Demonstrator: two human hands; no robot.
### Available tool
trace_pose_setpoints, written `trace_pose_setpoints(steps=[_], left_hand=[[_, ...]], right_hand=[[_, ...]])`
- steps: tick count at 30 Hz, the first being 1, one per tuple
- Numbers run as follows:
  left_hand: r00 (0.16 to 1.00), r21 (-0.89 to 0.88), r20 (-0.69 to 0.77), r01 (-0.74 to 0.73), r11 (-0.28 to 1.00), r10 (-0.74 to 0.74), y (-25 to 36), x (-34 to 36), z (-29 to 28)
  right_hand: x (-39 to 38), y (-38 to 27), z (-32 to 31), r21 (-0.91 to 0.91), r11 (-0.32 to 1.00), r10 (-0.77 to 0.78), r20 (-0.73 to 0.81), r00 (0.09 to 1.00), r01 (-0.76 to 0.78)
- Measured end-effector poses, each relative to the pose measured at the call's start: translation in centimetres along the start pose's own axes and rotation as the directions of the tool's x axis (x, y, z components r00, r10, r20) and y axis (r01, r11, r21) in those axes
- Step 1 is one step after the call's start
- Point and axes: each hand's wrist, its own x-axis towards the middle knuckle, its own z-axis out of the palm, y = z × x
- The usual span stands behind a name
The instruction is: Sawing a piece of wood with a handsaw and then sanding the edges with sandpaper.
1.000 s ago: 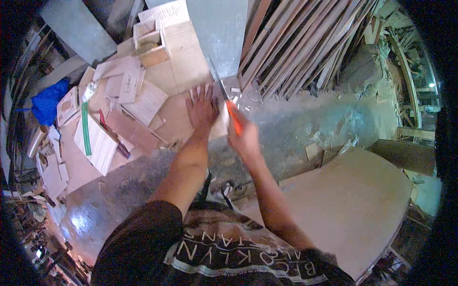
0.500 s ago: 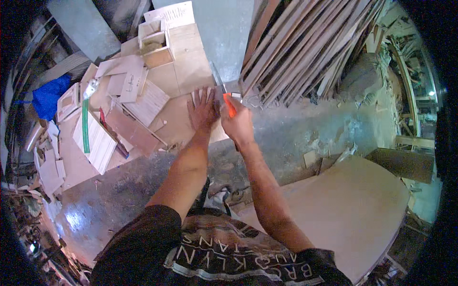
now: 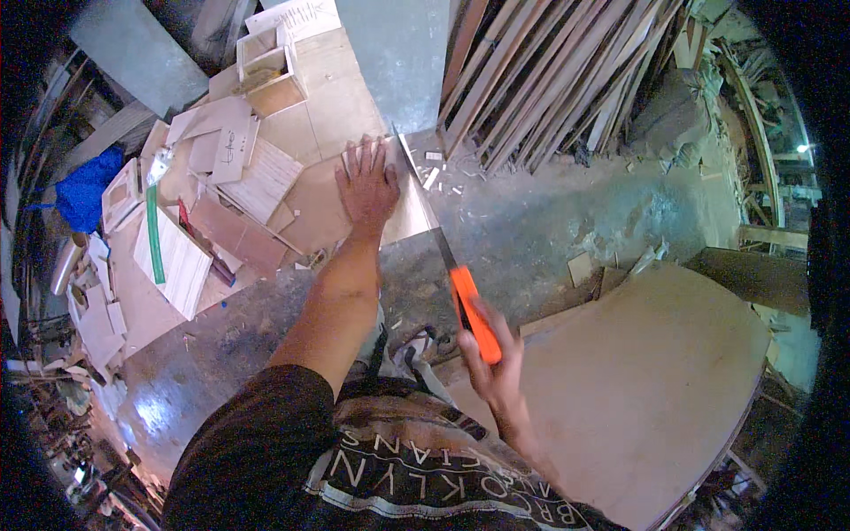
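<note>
My left hand (image 3: 367,190) lies flat with its fingers spread on a pale wooden board (image 3: 405,217) at the right end of the work table. My right hand (image 3: 500,363) grips the rear of an orange-handled handsaw (image 3: 475,314). The saw is drawn back toward my body, its blade slanting away along the board's right edge. Its far tip is just beyond my left fingertips. Whether the teeth sit in a cut cannot be made out.
Left on the table top (image 3: 323,124) are an open wooden box (image 3: 273,84), loose board offcuts (image 3: 261,181) and a green strip (image 3: 155,234). Long wooden strips (image 3: 549,80) lean at the back right. A large curved panel (image 3: 620,380) lies near right; small scraps litter the floor.
My right hand has pulled the saw back toward me and to the right, exposing more of the blade. The left hand stays flat on the wood, and the whole view has shifted slightly.
</note>
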Motion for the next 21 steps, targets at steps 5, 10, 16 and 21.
trace_pose_setpoints(steps=[5, 10, 16, 21], left_hand=[[0.998, -0.036, -0.014, -0.06, 0.998, 0.06, 1.5, 0.8, -0.4], [0.987, -0.061, 0.136, -0.075, 0.995, 0.082, 4.3, -1.4, 0.0], [0.999, -0.055, 0.038, -0.008, 0.998, 0.01, -0.1, -0.1, -0.6], [0.984, -0.112, 0.17, -0.031, 0.993, 0.05, 5.7, -0.5, 0.1]], right_hand=[[7.7, 6.3, 4.1, -0.145, 0.976, -0.184, -0.152, 0.971, 0.162], [14.4, 7.5, 4.8, -0.234, 0.915, -0.375, -0.194, 0.907, 0.328], [4.1, 2.2, 3.0, -0.078, 0.991, -0.118, -0.108, 0.987, 0.11], [17.7, 5.1, 4.6, -0.164, 0.956, -0.274, -0.193, 0.942, 0.244]])
